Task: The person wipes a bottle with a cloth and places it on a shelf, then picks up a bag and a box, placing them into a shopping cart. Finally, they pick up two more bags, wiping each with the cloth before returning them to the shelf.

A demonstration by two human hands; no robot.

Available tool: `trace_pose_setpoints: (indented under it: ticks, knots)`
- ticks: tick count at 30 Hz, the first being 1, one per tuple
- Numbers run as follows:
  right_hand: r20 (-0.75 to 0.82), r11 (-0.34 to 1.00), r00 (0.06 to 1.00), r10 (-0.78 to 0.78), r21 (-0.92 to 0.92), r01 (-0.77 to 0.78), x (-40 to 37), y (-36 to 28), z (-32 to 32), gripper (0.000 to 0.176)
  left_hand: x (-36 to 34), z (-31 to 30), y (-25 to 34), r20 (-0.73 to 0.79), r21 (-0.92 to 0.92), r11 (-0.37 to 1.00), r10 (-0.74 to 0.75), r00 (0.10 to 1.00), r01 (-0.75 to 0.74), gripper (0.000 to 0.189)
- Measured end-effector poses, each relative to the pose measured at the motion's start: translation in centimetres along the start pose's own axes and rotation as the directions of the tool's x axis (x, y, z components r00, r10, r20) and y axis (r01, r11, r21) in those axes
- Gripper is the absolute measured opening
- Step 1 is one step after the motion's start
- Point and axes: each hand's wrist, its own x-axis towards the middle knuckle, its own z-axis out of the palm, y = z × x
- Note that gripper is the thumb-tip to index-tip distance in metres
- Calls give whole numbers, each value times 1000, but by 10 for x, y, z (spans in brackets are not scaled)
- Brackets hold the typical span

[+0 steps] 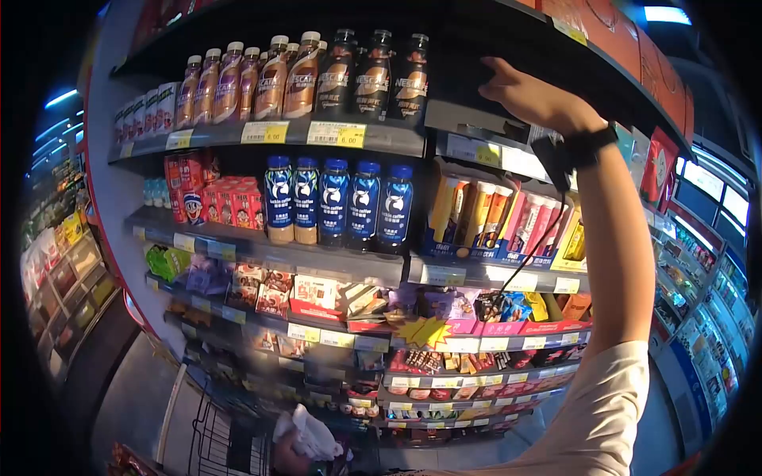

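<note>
My right hand [528,95] is raised at the upper right, in front of the dark upper shelf, right of the black-labelled Nescafe bottles [373,83]. Its fingers are apart and hold nothing that shows. A black band with a device [583,147] is on the wrist, and a thin black cable [544,234] hangs from it. Low in the view, a blurred skin-toned shape, seemingly my left hand [290,458], is beside a crumpled white thing [311,435]; its fingers cannot be made out.
Blue-capped coffee bottles [335,202] and boxed drink tubes [484,214] stand on the second shelf. Packaged snacks [313,293] fill lower tiers, with a yellow star sign [425,332] sticking out. A wire basket or cart [222,440] is at the bottom. Aisles run along both sides.
</note>
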Motion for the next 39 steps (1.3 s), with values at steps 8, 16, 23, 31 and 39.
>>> trace_pose_setpoints:
  ticks: [8, 16, 23, 31, 39]
  knots:
    - [513, 816, 659, 550, -499, -292, 100, 37, 38, 61, -6, 32, 16, 375, -324, 936, -9, 927, 140, 45]
    - [693, 905, 583, 424, -342, -253, 138, 76, 75, 63, -3, 11, 8, 56, -204, 978, 52, 997, -40, 46]
    - [554, 831, 621, 554, -404, -382, 99, 26, 49, 67, -5, 28, 27, 473, -341, 916, -25, 881, 209, 44]
    - [729, 935, 592, 342, -326, -139, 123, 46, 47, 62, -16, 41, 20, 186, -259, 947, -143, 972, 189, 36]
    - [561, 886, 704, 435, -404, -226, 113, 44, 42, 62, -8, 56, 22, 367, -172, 978, -49, 929, 120, 31]
